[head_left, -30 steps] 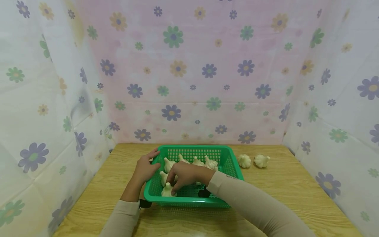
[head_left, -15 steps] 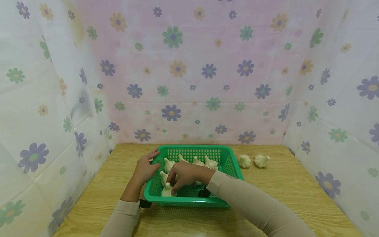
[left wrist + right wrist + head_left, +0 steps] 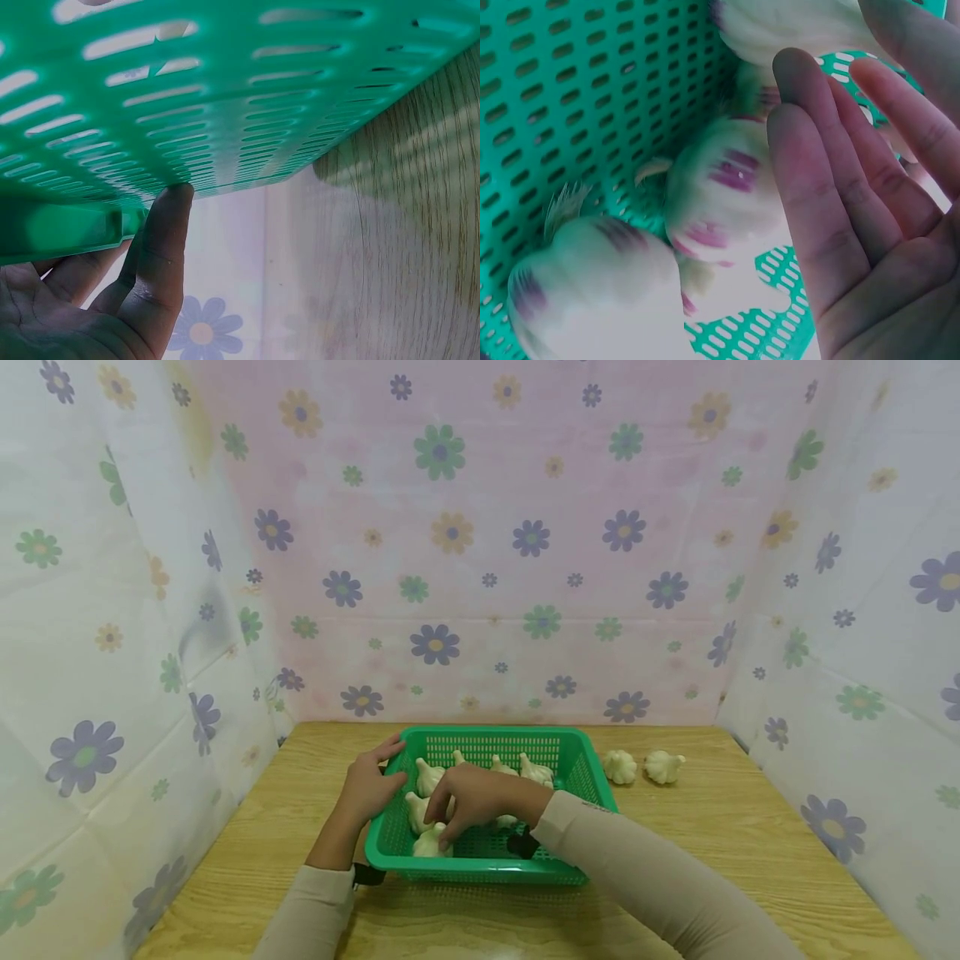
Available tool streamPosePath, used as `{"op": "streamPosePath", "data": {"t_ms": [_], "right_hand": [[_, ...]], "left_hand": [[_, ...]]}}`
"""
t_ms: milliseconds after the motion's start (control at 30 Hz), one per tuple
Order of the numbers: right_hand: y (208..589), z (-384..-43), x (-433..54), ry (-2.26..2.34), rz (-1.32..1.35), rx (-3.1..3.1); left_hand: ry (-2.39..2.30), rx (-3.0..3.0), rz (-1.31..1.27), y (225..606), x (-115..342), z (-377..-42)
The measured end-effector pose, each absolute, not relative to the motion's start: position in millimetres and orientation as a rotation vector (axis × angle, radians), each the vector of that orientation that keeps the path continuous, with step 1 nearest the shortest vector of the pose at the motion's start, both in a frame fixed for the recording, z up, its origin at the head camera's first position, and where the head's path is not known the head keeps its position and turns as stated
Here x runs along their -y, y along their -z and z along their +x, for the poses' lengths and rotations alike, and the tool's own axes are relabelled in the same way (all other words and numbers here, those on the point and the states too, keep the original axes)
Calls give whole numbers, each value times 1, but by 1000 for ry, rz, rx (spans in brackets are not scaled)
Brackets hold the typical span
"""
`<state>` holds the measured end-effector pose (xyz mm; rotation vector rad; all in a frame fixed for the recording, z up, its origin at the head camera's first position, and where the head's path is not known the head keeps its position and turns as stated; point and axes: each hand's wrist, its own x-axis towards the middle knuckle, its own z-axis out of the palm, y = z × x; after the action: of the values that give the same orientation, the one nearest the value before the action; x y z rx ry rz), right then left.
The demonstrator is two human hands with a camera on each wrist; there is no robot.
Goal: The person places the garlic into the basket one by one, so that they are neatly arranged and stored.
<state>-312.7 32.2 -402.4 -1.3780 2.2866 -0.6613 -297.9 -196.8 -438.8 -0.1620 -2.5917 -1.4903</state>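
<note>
A green plastic basket (image 3: 487, 865) stands on the table with several white garlic bulbs inside. My left hand (image 3: 370, 787) holds its left rim, thumb over the top edge; in the left wrist view, a fingertip (image 3: 178, 196) rests on the slotted wall outside. My right hand (image 3: 480, 797) reaches down into the basket and pinches the garlic bulb (image 3: 429, 843) in the front left corner, its thumb at the bulb's right side. The right wrist view shows its fingers (image 3: 810, 187) lying beside purple-streaked bulbs (image 3: 727, 180). The right hand hides part of the basket's middle.
Two garlic bulbs (image 3: 619, 767) lie on the wooden table (image 3: 720, 852) right of the basket. Other garlic bulbs (image 3: 536, 768) stand along the basket's back wall. Flowered cloth (image 3: 495, 552) encloses the table at the back and both sides.
The front left bulb has shifted a little right, its stem now leaning toward the right thumb. The right hand has moved slightly rightward with it. The left hand stays put.
</note>
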Motion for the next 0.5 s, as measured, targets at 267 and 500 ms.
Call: {"op": "streamPosePath", "data": {"t_ms": [267,500], "right_hand": [[402,-318,-45,674,-1392,-2276],[391,-317,-59,720,-1381,-2237]], "left_hand": [[1476,2595,-164,439,197,-298],[1483,2595,-174,441,198,-299]]}}
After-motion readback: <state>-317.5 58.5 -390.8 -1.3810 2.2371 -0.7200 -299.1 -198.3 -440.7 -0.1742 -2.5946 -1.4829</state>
